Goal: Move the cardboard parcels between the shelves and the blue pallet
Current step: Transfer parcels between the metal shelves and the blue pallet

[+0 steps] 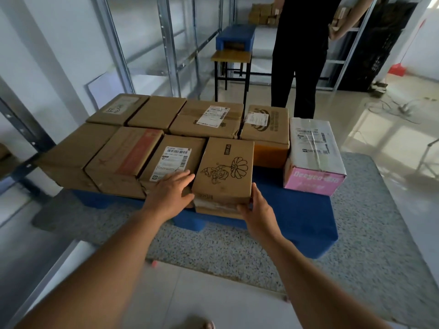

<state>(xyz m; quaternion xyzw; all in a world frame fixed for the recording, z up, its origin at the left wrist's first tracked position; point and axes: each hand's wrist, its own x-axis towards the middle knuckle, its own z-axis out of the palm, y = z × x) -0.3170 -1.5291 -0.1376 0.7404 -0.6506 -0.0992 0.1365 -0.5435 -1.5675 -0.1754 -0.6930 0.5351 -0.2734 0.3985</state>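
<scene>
Cardboard parcel with the flower drawing [223, 169] sits mid-frame on the blue pallet [297, 210] — left hand [169, 189] flat against its side, right hand [255, 210] cupping the lower corner. Looks stiff, probably light — I'd grip both sides.

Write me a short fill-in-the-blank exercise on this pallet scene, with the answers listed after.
1. Both hands hold the parcel printed with a ____ drawing.
2. The parcels sit on a ____ pallet.
3. The box at the pallet's right end has a ____ front face.
4. The left hand also lies against the parcel bearing a white ____.

Answers: flower; blue; pink; label
</scene>
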